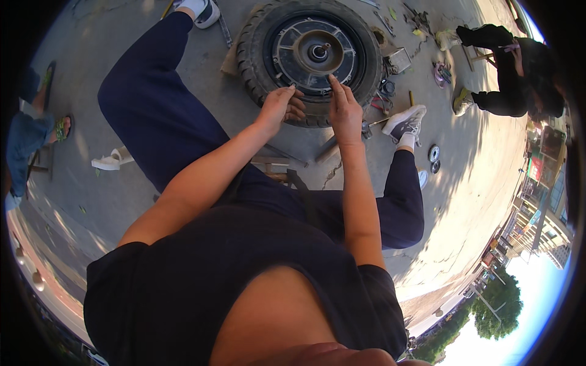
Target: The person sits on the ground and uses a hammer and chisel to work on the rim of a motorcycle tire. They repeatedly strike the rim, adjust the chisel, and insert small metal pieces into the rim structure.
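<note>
A wheel with a black knobbly tyre (pixel 253 67) lies flat on the ground between my feet. Its dark round hub cover (pixel 293 44) faces up, with small bolts around the rim and a metal axle (pixel 318 52) standing in the middle. Over the near left edge of the hub is my left hand (pixel 281 108), thumb and index finger pinched together; whatever is between them is too small to make out. My right hand (pixel 345 113) reaches to the near right of the hub cover, its index finger stretched out at the cover's edge and nothing visible in it.
Right of the tyre lie a metal box-shaped part (pixel 400 60), red-handled pliers (pixel 381 105) and a hammer-like tool (pixel 367 129). Two small rings (pixel 434 158) rest farther right. One seated person (pixel 506 73) is at the right; another's sandalled foot (pixel 63 127) shows at left.
</note>
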Available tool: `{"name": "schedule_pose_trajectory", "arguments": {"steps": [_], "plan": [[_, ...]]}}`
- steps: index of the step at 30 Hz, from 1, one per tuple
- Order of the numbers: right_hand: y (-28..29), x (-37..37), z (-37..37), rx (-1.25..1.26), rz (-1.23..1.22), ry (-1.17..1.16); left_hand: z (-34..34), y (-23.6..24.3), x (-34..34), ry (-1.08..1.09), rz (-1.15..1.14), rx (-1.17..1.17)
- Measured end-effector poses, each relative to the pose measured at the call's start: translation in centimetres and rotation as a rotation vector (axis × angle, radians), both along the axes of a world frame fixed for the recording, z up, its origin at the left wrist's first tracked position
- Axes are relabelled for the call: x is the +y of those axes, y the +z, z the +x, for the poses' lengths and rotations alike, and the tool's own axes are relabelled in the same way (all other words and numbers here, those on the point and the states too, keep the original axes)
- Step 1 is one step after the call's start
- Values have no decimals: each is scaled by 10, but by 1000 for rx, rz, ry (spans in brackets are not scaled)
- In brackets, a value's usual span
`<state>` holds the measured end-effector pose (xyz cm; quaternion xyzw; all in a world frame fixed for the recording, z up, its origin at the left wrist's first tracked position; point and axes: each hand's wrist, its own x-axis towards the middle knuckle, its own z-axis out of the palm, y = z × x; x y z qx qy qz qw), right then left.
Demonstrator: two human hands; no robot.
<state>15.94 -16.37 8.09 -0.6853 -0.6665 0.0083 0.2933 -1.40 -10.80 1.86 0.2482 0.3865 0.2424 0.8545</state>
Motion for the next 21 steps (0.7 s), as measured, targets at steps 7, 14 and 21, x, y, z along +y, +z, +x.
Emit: {"name": "schedule_pose_trajectory", "arguments": {"steps": [7, 14, 21], "plan": [[38, 10, 19, -194, -186, 134, 33, 12, 5, -60, 434, 138], [50, 27, 27, -493, -275, 140, 58, 18, 34, -229, 1124, 305], [58, 20, 18, -212, -567, -101, 67, 19, 39, -328, 1364, 277]]}}
